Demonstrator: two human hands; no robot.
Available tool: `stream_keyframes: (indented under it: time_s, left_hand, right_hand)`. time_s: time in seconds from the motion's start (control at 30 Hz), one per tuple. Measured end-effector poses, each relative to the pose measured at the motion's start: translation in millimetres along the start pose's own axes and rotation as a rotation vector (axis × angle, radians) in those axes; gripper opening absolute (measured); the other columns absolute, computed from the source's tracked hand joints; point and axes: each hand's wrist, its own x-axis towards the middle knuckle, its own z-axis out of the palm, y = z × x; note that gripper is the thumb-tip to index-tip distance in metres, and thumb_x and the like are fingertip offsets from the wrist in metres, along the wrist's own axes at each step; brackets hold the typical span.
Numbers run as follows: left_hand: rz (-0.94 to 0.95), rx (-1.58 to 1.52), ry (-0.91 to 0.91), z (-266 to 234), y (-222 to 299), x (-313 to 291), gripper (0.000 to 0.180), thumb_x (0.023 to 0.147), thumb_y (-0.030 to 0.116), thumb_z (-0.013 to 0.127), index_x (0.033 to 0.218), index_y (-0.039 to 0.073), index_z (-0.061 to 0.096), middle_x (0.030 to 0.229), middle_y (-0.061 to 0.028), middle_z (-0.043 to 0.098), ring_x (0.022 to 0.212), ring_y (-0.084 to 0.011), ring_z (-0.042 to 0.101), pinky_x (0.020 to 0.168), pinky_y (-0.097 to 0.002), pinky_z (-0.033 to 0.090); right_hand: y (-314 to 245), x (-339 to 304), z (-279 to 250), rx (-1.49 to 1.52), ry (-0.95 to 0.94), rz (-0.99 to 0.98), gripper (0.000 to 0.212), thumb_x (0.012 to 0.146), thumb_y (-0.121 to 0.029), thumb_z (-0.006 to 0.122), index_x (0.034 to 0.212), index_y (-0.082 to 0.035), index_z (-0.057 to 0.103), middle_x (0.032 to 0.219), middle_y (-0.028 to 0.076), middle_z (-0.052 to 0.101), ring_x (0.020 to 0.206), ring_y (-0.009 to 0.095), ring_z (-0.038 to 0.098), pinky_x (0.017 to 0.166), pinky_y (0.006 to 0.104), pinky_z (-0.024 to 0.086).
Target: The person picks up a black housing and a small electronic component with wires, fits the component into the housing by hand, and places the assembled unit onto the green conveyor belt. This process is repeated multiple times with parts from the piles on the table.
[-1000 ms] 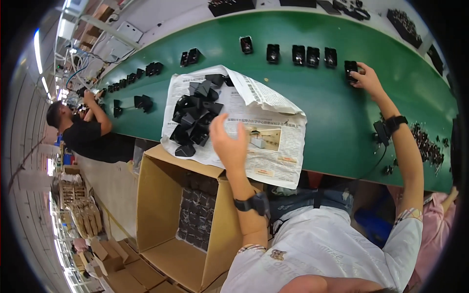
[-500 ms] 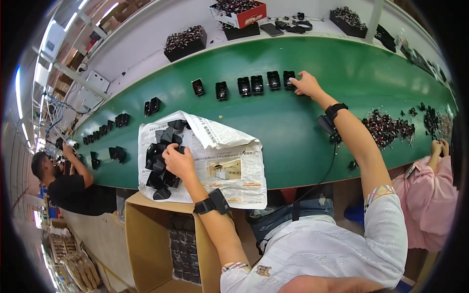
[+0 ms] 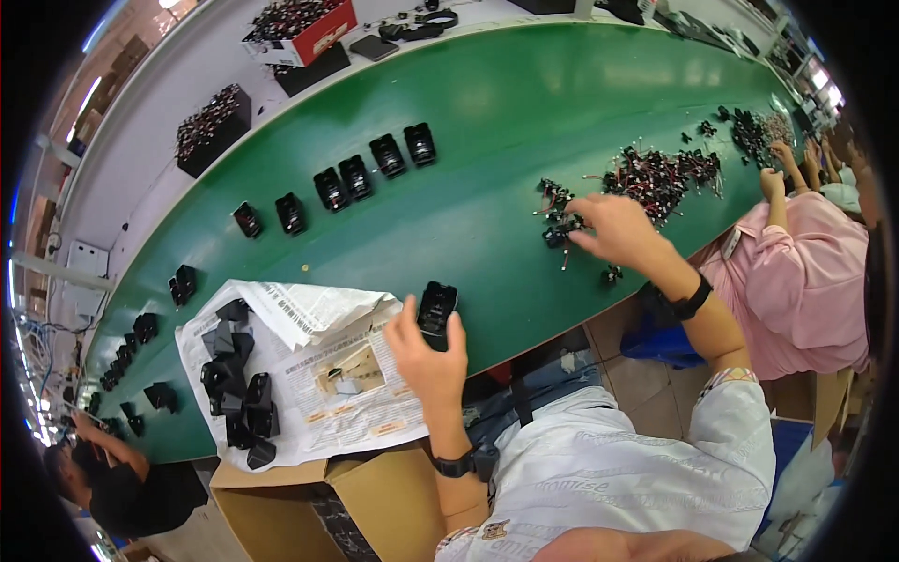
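Note:
A black plastic housing (image 3: pixel 437 307) lies on the green bench with its open side up. My left hand (image 3: pixel 429 361) has its thumb and fingers on either side of that housing. To the right, my right hand (image 3: pixel 623 232) reaches over small black parts with red wires (image 3: pixel 560 229), thumb and forefinger apart at the edge of the clump. I cannot see anything held in it. Left of my left hand, a newspaper sheet (image 3: pixel 309 412) carries a pile of black housings (image 3: pixel 245 393).
Several black housings (image 3: pixel 354 176) form a row along the far side of the green bench (image 3: pixel 487 122). A large heap of wired parts (image 3: pixel 655 183) lies right. A cardboard box (image 3: pixel 389 496) stands below the near edge. Co-workers sit at left (image 3: pixel 140 487) and right (image 3: pixel 796 290).
My left hand has moved right from the newspaper pile to a housing near the bench edge. My right hand has left the far row for the small wired parts. The view has shifted right.

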Motion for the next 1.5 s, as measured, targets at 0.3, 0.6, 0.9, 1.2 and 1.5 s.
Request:
stream_keyframes:
  time_s: [0.3,0.6,0.9,1.2,1.5]
  left_hand:
    - [-0.066,0.032,-0.239,7,22,-11,0.100,0.065,0.040,0.092,0.145,0.003,0.045,0.112,-0.0157,0.056,0.100,-0.0334,0.056,0.089,-0.0459,0.046]
    - [0.176,-0.060,-0.311,14,12,-15,0.079,0.072,0.015,0.085,0.142,0.006,0.049,0.140,-0.0174,0.051,0.126,-0.0369,0.050,0.106,-0.0463,0.041]
    - [0.144,-0.129,-0.179,29,16,-24,0.078,0.069,0.016,0.089,0.134,0.000,0.050,0.131,-0.0180,0.055,0.120,-0.0384,0.054,0.103,-0.0446,0.043]
    - [0.158,-0.102,-0.205,30,17,-23,0.078,0.068,0.019,0.087,0.139,0.009,0.054,0.137,-0.0185,0.050,0.131,-0.0411,0.045,0.107,-0.0507,0.038]
    - [0.337,-0.216,0.030,22,26,-29,0.032,0.071,0.013,0.085,0.101,0.009,0.074,0.098,-0.0041,0.069,0.100,-0.0250,0.065,0.087,-0.0386,0.043]
  right_hand:
    - [-17,-21,34,0.315,0.165,-0.172,0.041,0.083,-0.005,0.071,0.122,-0.014,0.063,0.102,0.010,0.057,0.091,0.030,0.061,0.079,0.0407,0.051]
    - [-26,-13,38,0.171,0.173,-0.374,0.023,0.077,-0.004,0.073,0.100,-0.009,0.070,0.100,0.007,0.056,0.090,0.027,0.058,0.078,0.0388,0.052]
    - [-50,-14,36,1.501,0.020,0.117,0.017,0.094,-0.009,0.064,0.108,0.001,0.062,0.092,0.004,0.067,0.074,0.006,0.060,0.066,0.0227,0.049]
    - [-100,-34,66,1.266,-0.050,0.096,0.015,0.093,-0.013,0.070,0.096,0.002,0.070,0.078,0.004,0.067,0.062,0.008,0.057,0.057,0.0233,0.045]
    - [-99,-35,47,1.095,0.059,-0.120,0.013,0.091,-0.010,0.070,0.093,0.002,0.075,0.078,0.008,0.067,0.062,0.014,0.059,0.056,0.0261,0.045]
